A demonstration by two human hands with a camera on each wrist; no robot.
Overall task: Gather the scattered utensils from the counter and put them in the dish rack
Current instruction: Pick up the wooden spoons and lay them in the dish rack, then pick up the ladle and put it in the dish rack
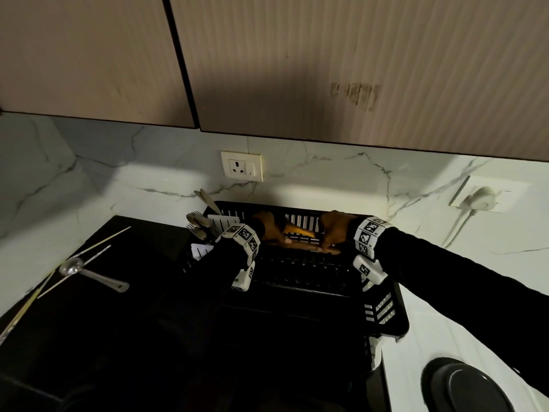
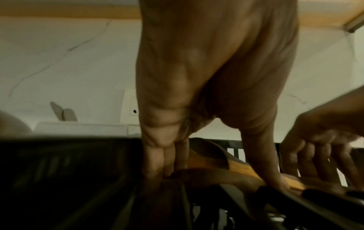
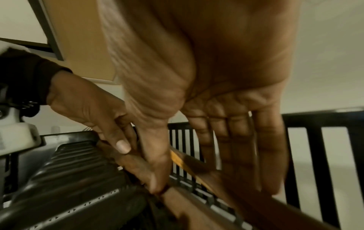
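Hands: the left hand and the right hand reach side by side into the back of the black dish rack, both on a wooden utensil lying crosswise along the rack's rear slatted wall
Left hand: thumb and curled fingers pinch one end of the wooden utensil
Right hand: the thumb presses the wood against the rack's ridged floor while the fingers run nearly straight down behind it, pressed together
Utensils placed: forks and spoons stand in the white cutlery holder at the rack's left rear corner
Utensils left: a spoon and pale chopsticks lie crossed on the dark table, well apart from the rack, near the table's left edge
Edges and room: the rack's back sits close to the marble wall below a socket; open dark table lies between the rack and the spoon
View differences: only the head view shows the loose spoon and chopsticks; the right wrist view alone shows the left hand pinching, thumbnail up; both wrist views are blurred
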